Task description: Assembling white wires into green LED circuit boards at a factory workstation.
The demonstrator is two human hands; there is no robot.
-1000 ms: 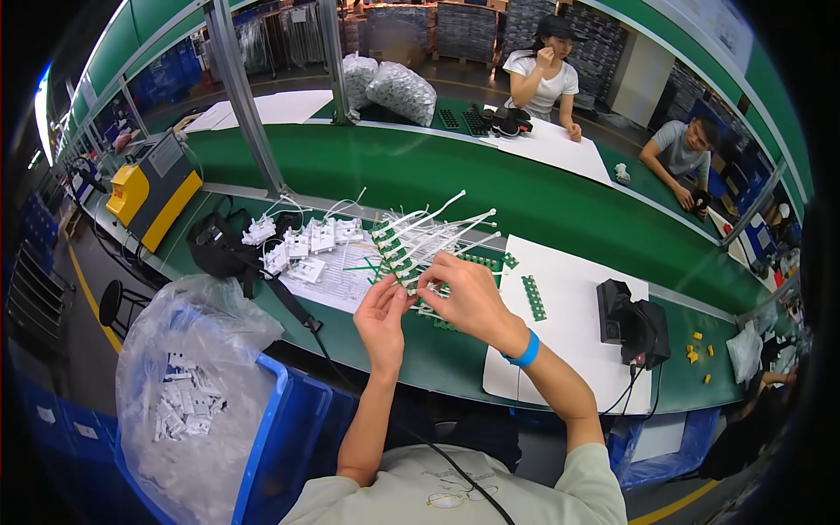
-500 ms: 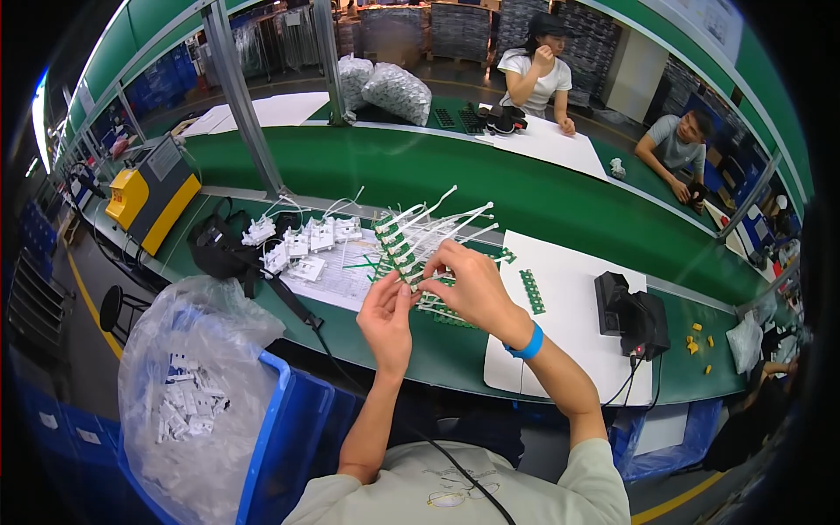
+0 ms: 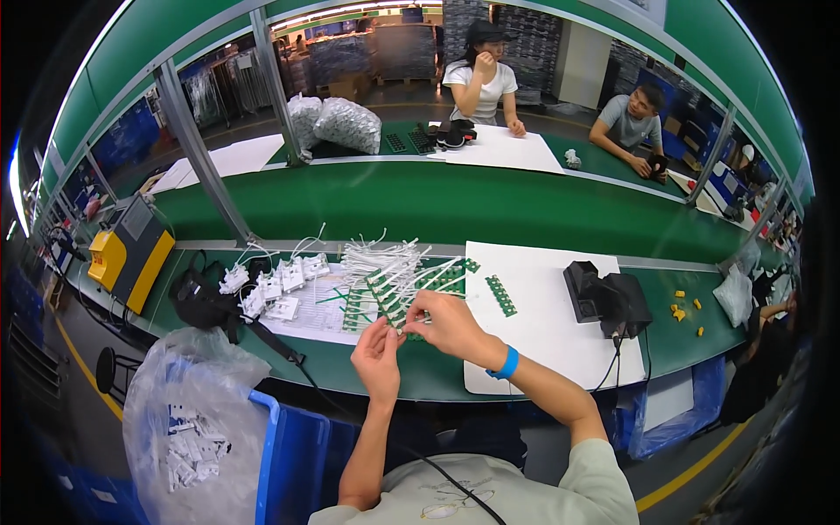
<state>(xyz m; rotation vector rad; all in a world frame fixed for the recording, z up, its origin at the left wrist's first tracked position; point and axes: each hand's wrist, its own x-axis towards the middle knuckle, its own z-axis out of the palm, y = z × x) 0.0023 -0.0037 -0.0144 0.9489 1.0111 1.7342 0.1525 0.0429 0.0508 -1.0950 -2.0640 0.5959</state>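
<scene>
A strip of small green circuit boards [image 3: 382, 296] with white wires standing off it is held up in front of me, tilted. My left hand [image 3: 377, 359] pinches its lower end between thumb and fingers. My right hand [image 3: 448, 325], with a blue wristband [image 3: 504, 362], has its fingertips closed at the same end, by the wires; what exactly they grip is hidden. Behind the strip lies a pile of white wires [image 3: 372, 256] and more green boards. A separate green board strip [image 3: 500, 296] rests on the white sheet [image 3: 534, 350] to the right.
White plastic parts with wires [image 3: 284, 280] lie on paper at left, beside a black strap bag [image 3: 199, 293] and a yellow-grey machine [image 3: 131, 254]. At right are a black device [image 3: 608, 302] and yellow pieces [image 3: 679, 312]. A blue bin [image 3: 293, 455] stands lower left. Two people sit across.
The view has swung, so the scene sits further left. My hands and the held strip are nearer me, and more of the wire pile shows behind them. Both hands keep their pinch.
</scene>
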